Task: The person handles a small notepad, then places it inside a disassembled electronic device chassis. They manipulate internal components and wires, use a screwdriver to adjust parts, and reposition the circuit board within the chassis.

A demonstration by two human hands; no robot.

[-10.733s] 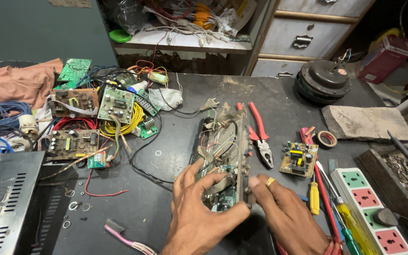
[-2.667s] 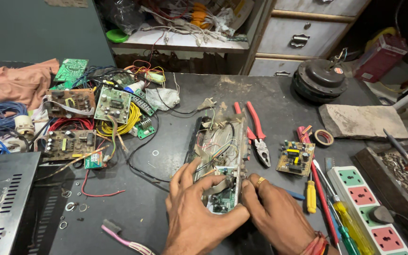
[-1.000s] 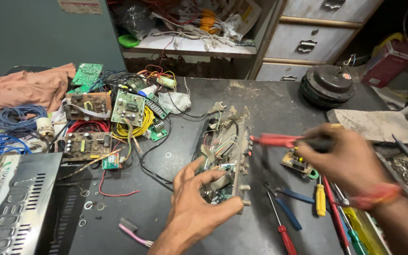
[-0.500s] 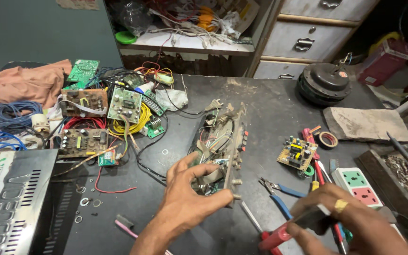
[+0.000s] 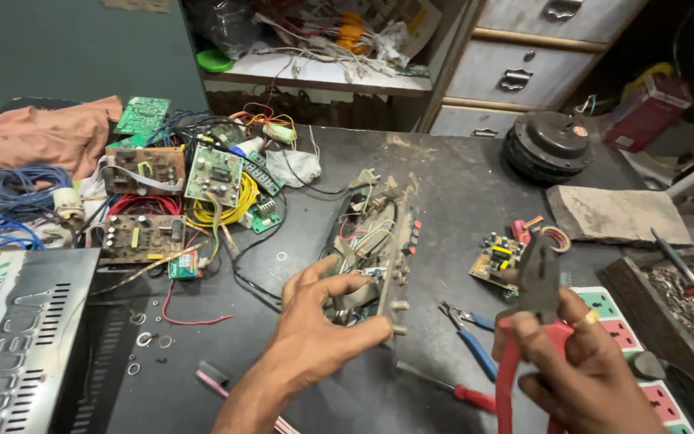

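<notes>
Circuit assembly (image 5: 375,257), a long wired board standing on edge on the dark bench (image 5: 459,185), is running away from the person, its near end resting under the left hand (image 5: 315,321), whose fingers are gripping it from the side. Right hand (image 5: 580,370) is clenching red-handled pliers (image 5: 536,321), nose pointing up, well right of those fingers. Loose wires could be snagging or tearing if the pliers bite wrongly; a one-handed hold may be letting the board tip.
</notes>
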